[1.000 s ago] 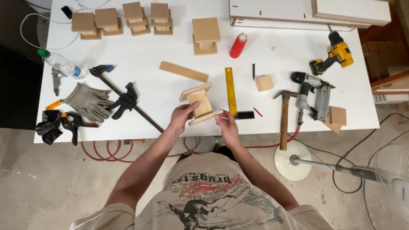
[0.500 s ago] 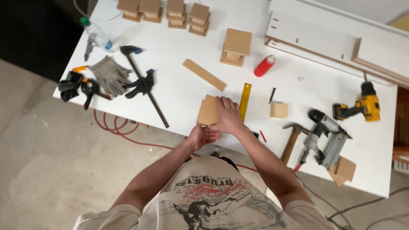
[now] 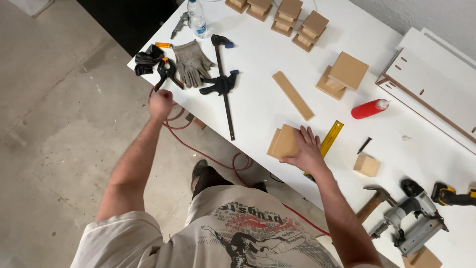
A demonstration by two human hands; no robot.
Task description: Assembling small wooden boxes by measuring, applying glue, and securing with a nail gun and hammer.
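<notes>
Left hand point(image 3: 161, 104): seen closed in a loose fist at the table's point(image 3: 258, 106) near corner, just below a spring clamp point(image 3: 167, 73). Whether anything is gripped in it cannot be told.

Just above the left hand: a black glove point(image 3: 145, 60) and a grey glove point(image 3: 192, 61) are laid side by side, the spring clamp resting between them. Further beyond, a water bottle point(image 3: 197, 18) is lying at the table's far edge.

Between the hands: a bar clamp point(image 3: 224, 85) is laid lengthwise, its black head nearer the left hand. A red hose point(image 3: 208, 158) is looped on the floor below the table edge.

Right hand point(image 3: 306, 149): spread flat, fingers wide, pressed onto a wood assembly point(image 3: 282, 143) of stacked square panels. The assembly is lying at the near table edge, partly under the fingers.

Above the right hand: a wood strip point(image 3: 293, 95) is laid diagonally. Touching the hand's right side, a yellow ruler point(image 3: 331, 138) is lying, partly covered by the wrist.

Right of the right hand: a second assembly point(image 3: 344, 75) is standing beside a red bottle point(image 3: 369, 108); a small block point(image 3: 367, 166) is set near the forearm. Further right, a hammer point(image 3: 375, 200) and a nail gun point(image 3: 414, 218) are placed near the table edge.
</notes>
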